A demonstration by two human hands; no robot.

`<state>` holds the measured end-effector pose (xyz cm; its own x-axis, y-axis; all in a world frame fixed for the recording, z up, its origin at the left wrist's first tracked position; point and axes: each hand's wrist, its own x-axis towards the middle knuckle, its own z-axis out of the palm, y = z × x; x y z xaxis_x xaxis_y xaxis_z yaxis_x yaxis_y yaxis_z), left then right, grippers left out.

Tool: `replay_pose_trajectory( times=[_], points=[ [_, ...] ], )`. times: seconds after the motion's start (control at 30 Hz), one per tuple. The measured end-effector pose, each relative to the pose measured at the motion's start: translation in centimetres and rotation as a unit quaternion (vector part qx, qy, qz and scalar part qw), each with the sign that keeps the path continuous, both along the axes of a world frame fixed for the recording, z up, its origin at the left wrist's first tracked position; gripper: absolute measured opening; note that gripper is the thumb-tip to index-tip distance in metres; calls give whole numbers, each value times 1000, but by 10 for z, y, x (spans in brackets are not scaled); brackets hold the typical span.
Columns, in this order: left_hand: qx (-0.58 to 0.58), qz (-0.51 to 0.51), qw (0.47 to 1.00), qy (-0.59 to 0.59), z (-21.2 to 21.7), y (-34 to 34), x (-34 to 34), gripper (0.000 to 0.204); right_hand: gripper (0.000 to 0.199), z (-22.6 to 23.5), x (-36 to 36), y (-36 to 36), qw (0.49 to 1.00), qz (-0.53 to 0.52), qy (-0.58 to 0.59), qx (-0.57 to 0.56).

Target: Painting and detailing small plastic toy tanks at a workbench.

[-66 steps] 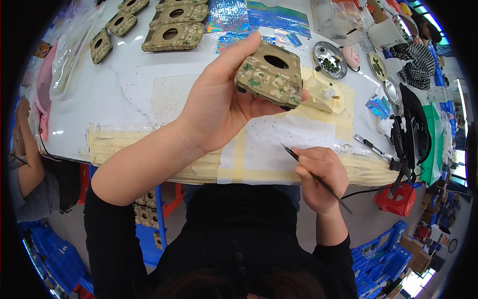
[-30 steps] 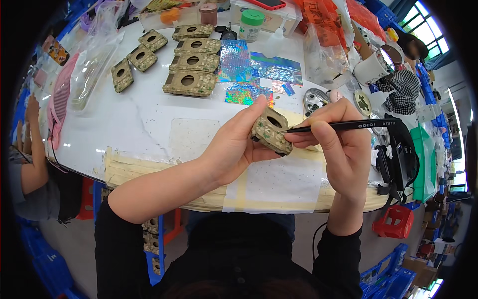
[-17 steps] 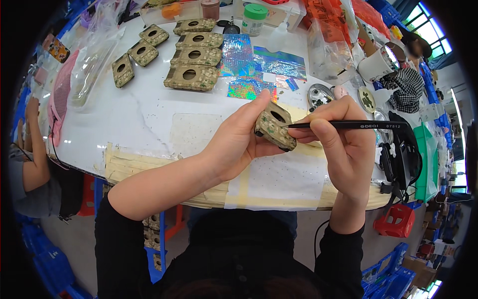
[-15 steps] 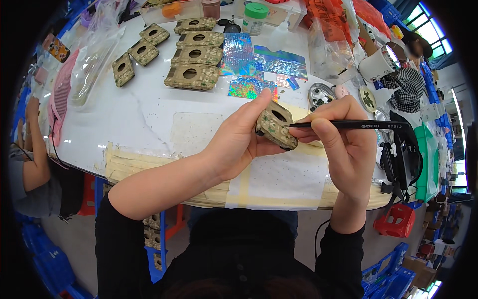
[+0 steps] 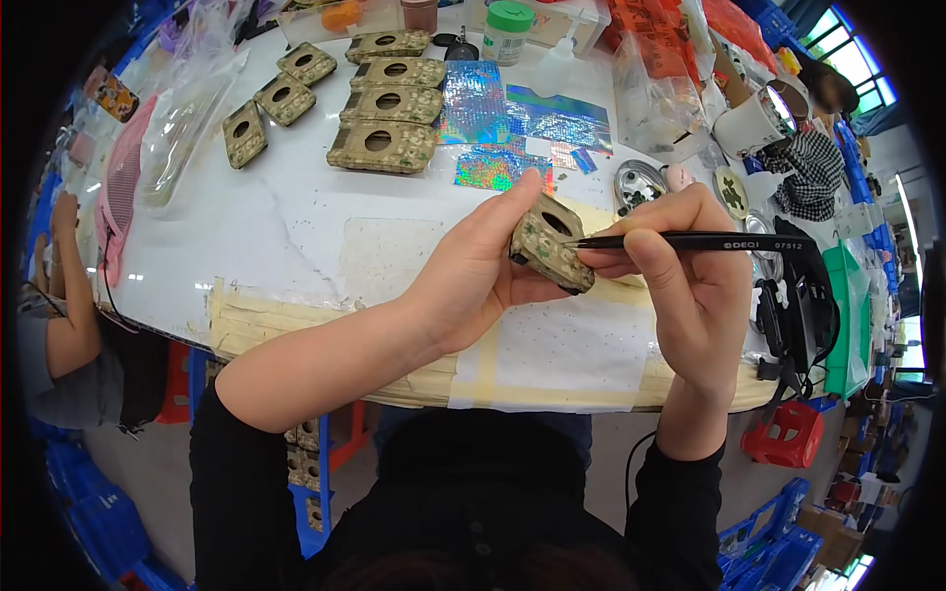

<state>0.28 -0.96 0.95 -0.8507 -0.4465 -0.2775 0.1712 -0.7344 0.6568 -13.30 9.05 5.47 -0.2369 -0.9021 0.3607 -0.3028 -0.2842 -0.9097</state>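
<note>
My left hand [image 5: 471, 261] is closed around a camouflage model tank hull [image 5: 554, 258], holding it tilted above the table with its round hole facing up. Thumb and fingers grip its left and under sides. In my right hand [image 5: 695, 295] is a pair of black tweezers [image 5: 690, 241], pinched like a pen. Their fine tip points left and meets the hull's upper face beside the hole. Whether anything tiny sits between the tips is too small to tell. Below both hands lies a white paper sheet [image 5: 552, 360] dotted with dark specks.
More camouflage hulls [image 5: 379, 144] stand at the back left. Behind my hands lie shiny holographic sheets [image 5: 471, 103], near a green-lidded jar [image 5: 507, 32]. To the right are a round metal dish [image 5: 639, 185] of small dark parts and a green tray [image 5: 845, 315]. Another person's arm [image 5: 69, 295] shows far left.
The hull has turned slightly in my left hand. Its grip and the tweezers' contact stay much the same. The whole view has shifted a little.
</note>
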Motion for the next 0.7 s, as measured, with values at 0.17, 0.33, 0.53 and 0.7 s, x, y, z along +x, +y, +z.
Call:
replay_pose_trajectory(
  times=[0.17,0.33,0.53,0.7],
  points=[
    [-1,-3,1000,-3,-4,-2,1,50,10,0,1,0,1000,-2,-11,2],
    [-3,-5,1000,-4,-4,-1,0,51,15,3,0,1,999,10,49,3],
    [-2,-1,1000,-8,-3,-1,0,51,13,-2,4,0,1000,-14,20,-19],
    [2,0,1000,-6,-3,-1,0,51,12,-4,5,0,999,-32,17,-29]
  ],
)
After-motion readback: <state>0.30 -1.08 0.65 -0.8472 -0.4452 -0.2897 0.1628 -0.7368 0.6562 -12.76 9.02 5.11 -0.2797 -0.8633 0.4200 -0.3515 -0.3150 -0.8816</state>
